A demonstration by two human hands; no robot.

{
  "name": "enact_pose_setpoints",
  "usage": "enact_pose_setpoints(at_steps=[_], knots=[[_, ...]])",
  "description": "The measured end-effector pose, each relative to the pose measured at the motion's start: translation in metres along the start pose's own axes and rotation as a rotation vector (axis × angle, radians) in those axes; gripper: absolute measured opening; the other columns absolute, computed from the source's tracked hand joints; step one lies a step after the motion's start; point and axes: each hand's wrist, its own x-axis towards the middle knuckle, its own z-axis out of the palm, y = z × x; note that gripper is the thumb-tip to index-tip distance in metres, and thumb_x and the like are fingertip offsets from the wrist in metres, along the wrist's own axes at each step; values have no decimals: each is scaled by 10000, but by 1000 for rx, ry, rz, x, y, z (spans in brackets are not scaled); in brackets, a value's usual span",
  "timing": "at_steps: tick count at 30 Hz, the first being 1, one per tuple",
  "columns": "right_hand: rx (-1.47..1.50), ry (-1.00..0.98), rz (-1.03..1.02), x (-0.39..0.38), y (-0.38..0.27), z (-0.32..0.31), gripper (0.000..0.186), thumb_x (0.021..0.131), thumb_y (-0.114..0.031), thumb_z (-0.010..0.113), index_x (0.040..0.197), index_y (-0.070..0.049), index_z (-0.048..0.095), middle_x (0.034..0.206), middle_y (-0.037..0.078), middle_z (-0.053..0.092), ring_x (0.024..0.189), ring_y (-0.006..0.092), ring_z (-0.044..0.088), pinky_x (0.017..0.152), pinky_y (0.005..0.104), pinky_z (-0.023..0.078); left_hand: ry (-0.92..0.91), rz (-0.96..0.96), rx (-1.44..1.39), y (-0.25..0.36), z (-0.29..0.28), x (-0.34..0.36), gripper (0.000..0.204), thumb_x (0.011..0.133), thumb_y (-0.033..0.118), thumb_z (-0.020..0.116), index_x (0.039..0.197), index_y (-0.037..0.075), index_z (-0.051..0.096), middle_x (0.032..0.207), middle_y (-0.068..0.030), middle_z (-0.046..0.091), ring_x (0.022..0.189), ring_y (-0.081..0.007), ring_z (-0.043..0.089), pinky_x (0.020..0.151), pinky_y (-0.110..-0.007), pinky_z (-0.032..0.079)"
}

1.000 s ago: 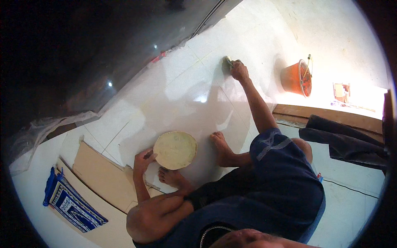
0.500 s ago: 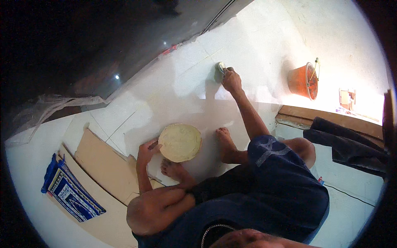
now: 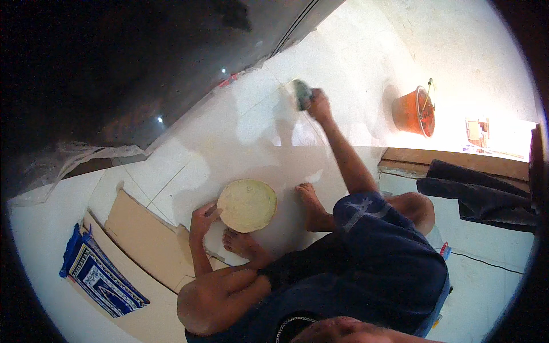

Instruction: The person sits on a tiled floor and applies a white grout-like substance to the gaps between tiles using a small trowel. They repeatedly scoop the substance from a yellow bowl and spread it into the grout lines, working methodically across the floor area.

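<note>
My right hand (image 3: 317, 104) grips a blurred tool (image 3: 301, 95), dark greenish and flat, against the white tiled floor (image 3: 269, 131) near thin grout lines with pale yellowish traces. My left hand (image 3: 205, 217) holds the left rim of a round, shallow container (image 3: 247, 203) coated with pale cream-yellow material, its thumb at the edge. The container sits low beside my bare feet (image 3: 240, 243), with my arm stretched beyond it toward the tool.
An orange bucket (image 3: 407, 111) stands at the right. A dark glossy surface with plastic sheeting (image 3: 97, 150) runs along the upper left. Cardboard (image 3: 143, 234) and a blue-white patterned cloth (image 3: 103, 271) lie at left. Dark cloth (image 3: 474, 194) hangs over a wooden sill (image 3: 440, 154).
Over the last second my right hand has moved left along the floor with the tool, which is now turned and blurred. My left hand stays on the container; the view has shifted slightly.
</note>
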Motion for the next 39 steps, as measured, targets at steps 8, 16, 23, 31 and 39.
enact_pose_setpoints(at_steps=[8,16,23,31,39], knots=[[-305,50,250,104,121,-57,317,780,-250,598,1037,-66,621,1050,209,612,961,370,606,809,455,499,-19,-25,260,-16,-13,6,395,811,137,697,1158,-23,597,970,-101,670,829,-133,615,729,-284,534],[-407,-166,122,106,151,-59,265,793,-235,586,998,-82,653,1042,187,618,955,348,606,807,447,499,-44,-12,22,12,-2,-1,386,815,150,686,1144,-32,599,967,-106,673,828,-138,618,745,-287,525],[-413,-188,25,81,120,-56,257,763,-158,559,985,-66,650,1072,176,606,961,358,604,840,420,490,-77,36,-34,10,-5,-1,379,831,95,670,1172,-42,579,996,-119,666,852,-146,624,712,-287,548],[-324,-316,-32,53,105,-64,351,748,-104,585,1093,-45,623,1181,155,569,1060,333,568,907,401,469,-38,23,-47,0,-3,0,371,825,117,677,1156,-30,595,1020,-105,659,878,-141,617,764,-283,529],[-138,-358,-218,56,127,-72,309,813,-183,611,1071,-13,616,1103,186,586,993,314,598,840,391,499,-38,4,2,0,-2,3,365,812,159,699,1127,-5,620,938,-89,684,836,-125,625,742,-281,521]])
